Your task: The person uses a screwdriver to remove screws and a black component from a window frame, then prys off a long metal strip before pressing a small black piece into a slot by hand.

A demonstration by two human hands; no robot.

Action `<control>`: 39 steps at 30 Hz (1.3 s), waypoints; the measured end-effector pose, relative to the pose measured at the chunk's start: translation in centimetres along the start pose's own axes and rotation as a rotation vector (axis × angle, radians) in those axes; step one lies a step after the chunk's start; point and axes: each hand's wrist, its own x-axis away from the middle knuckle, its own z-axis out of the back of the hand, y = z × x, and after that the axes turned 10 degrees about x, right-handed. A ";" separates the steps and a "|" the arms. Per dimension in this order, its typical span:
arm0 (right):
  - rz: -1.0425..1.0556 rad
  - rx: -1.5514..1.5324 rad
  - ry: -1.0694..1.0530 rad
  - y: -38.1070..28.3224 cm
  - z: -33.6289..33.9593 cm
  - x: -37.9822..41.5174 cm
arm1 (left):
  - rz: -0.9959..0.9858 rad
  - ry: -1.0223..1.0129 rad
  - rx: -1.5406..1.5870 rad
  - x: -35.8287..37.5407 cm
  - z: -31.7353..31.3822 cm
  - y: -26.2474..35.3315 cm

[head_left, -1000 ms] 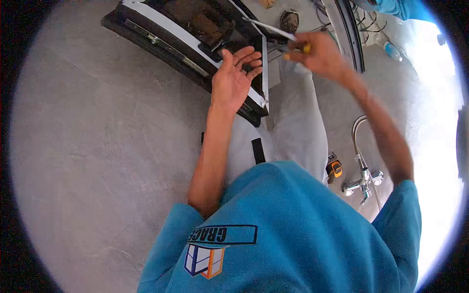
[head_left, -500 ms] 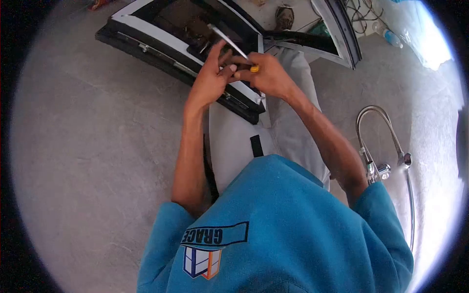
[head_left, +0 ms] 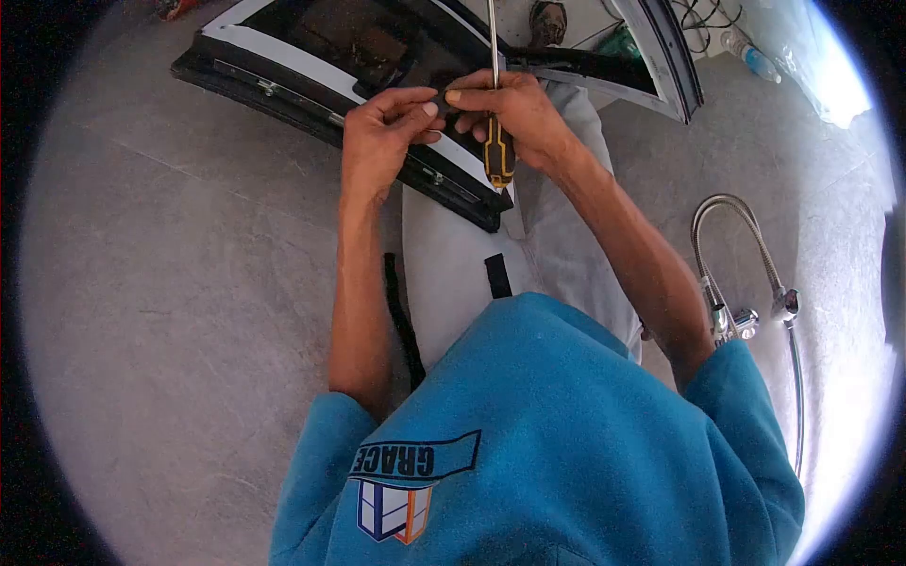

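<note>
My right hand (head_left: 524,113) is closed around a screwdriver (head_left: 499,151) with a black and yellow handle. Its long metal shaft points away from me and its handle end toward me. The thumb and forefinger of that hand meet near a small dark spot that I cannot make out. Close by on the left, my left hand (head_left: 382,141) has its thumb and fingers pinched together; anything between them is too small to tell. Beneath both hands, a black and white window frame (head_left: 283,58) with a dark pane leans across my lap, with metal hardware along its near edge.
Another framed panel (head_left: 665,57) stands at the upper right, near a shoe (head_left: 547,24). A plastic bottle (head_left: 750,57) and tangled cables (head_left: 698,17) lie beyond it. On the right, a tap with a flexible metal hose (head_left: 722,203) rests on the grey tiled floor (head_left: 189,283).
The screwdriver has swung from a slant toward the upper left to nearly straight ahead, its handle now showing below my right hand. My hands have moved slightly apart, the left shifting a little left.
</note>
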 end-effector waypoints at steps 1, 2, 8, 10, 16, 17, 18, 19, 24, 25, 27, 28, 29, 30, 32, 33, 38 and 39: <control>-0.003 0.000 -0.001 0.0 -0.1 -0.1 | 0.003 0.001 0.001 -0.1 0.0 0.2; 0.004 -0.035 0.002 0.0 -0.3 -0.1 | -0.001 -0.004 -0.037 -0.3 0.0 0.5; -0.013 -0.106 -0.031 0.0 -0.9 -0.8 | 0.037 -0.084 -0.321 -2.1 1.6 2.3; -0.056 -0.110 -0.015 0.2 -1.6 -1.3 | 0.016 -0.119 -0.478 -2.7 2.5 3.2; -0.233 -0.186 0.004 1.1 -2.6 -3.6 | -0.667 0.014 -1.151 -5.5 5.5 6.5; -0.259 -0.218 0.006 1.2 -2.8 -3.8 | -0.667 0.016 -1.154 -6.2 6.6 6.2; -0.282 -0.251 0.008 1.1 -2.9 -4.2 | -0.821 0.050 -1.322 -6.9 7.8 5.8; -0.280 -0.255 0.009 1.0 -3.0 -4.4 | -0.975 0.081 -1.487 -7.4 8.8 5.8; -0.292 -0.338 0.045 1.1 -3.8 -4.7 | -1.150 0.345 -1.567 -8.6 11.3 4.8; -0.296 -0.335 0.041 1.1 -3.9 -4.5 | -1.169 0.428 -1.658 -8.8 11.3 4.1; -0.305 -0.321 0.040 1.3 -4.1 -4.3 | -1.180 0.423 -1.573 -9.4 11.5 3.7; -0.310 -0.319 0.038 1.4 -4.3 -4.3 | -1.194 0.416 -1.487 -9.5 11.5 3.6; -0.296 -0.344 0.041 1.3 -4.5 -4.2 | -1.191 0.419 -1.487 -9.5 11.5 3.5; -0.280 -0.371 0.042 1.3 -4.5 -4.4 | -1.203 0.432 -1.480 -9.7 11.4 3.4; -0.271 -0.391 0.042 1.6 -4.6 -4.6 | -1.209 0.452 -1.474 -9.6 11.7 3.2; -0.260 -0.413 0.048 1.6 -4.7 -4.6 | -1.212 0.440 -1.468 -9.6 11.7 3.2; -0.282 -0.391 -0.029 1.5 -4.4 -4.6 | -1.168 0.421 -1.580 -8.5 11.1 3.6; -0.268 -0.362 -0.060 1.5 -4.3 -4.7 | -1.108 0.421 -1.483 -7.7 9.6 4.1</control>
